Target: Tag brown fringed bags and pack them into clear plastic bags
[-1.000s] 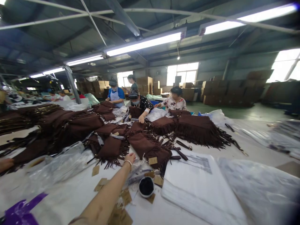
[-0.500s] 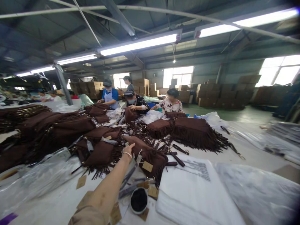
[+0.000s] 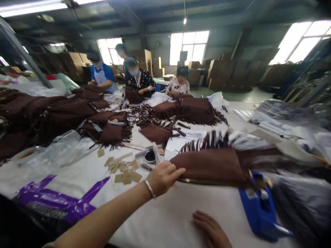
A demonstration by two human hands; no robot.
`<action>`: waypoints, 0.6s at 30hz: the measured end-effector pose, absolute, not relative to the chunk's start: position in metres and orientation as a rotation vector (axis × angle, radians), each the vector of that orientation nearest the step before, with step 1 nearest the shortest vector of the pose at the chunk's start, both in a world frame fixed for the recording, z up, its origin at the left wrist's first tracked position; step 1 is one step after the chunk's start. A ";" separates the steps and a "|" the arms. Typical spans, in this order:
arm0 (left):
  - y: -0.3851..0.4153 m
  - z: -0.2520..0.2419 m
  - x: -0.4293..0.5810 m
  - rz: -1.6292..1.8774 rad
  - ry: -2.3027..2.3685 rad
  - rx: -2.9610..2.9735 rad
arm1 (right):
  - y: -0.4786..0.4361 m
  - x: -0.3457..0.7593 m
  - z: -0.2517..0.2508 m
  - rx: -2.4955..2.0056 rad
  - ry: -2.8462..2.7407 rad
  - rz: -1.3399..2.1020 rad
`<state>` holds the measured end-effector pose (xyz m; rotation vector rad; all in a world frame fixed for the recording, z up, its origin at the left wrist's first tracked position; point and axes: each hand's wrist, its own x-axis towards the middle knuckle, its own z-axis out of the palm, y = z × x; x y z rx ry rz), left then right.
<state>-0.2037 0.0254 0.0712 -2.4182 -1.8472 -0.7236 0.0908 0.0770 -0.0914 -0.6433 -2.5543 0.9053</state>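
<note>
Left hand (image 3: 164, 178) lies on the left end of a brown suede bag (image 3: 209, 164), fingers together and extended, touching the bag but not visibly clamped on it; bracelet (image 3: 150, 188) at the wrist. The bag lies on its side on the white desk (image 3: 165, 220), fringe (image 3: 207, 141) standing up along the far edge, metal zipper (image 3: 196, 181) along the near edge. Right hand (image 3: 209, 229) rests on the desk with fingers apart, holding nothing, nearest a blue tape dispenser (image 3: 258, 206), which stands just past the bag's right end. Containers: a small round tub (image 3: 150, 156) with white rim, dark contents, sits beyond the left hand among kraft tags (image 3: 124, 174). A clear plastic sleeve (image 3: 60, 148) lies flat at left, contents not visible; a plastic bag with purple print (image 3: 60, 201) lies nearer the left arm. More fringed bags (image 3: 111, 134) lie in rows across the desk. Beyond, three seated co-workers handle the goods: blue sleeves and apron (image 3: 100, 73), polka-dot top (image 3: 141, 81), floral top (image 3: 179, 86). Cardboard boxes (image 3: 232, 77) are stacked along the back wall.
</note>
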 end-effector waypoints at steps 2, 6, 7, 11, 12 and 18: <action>-0.003 0.014 -0.151 -0.496 -1.772 -2.561 | 0.058 0.111 -0.096 -0.504 -2.669 1.070; -0.046 -0.052 -0.090 -0.504 -1.977 -2.492 | 0.032 0.142 -0.083 -0.200 -2.672 1.066; -0.052 -0.055 -0.087 -0.563 -2.032 -2.482 | 0.030 0.144 -0.075 -0.140 -2.652 0.982; -0.064 -0.039 -0.108 -0.825 -2.099 -2.380 | 0.038 0.123 -0.047 -0.309 -2.703 0.520; -0.066 -0.035 -0.117 -0.837 -2.166 -2.288 | 0.042 0.115 -0.046 -0.419 -2.734 0.398; -0.075 -0.046 -0.152 -0.687 -2.702 -2.049 | 0.050 0.093 -0.076 -0.667 -2.774 0.077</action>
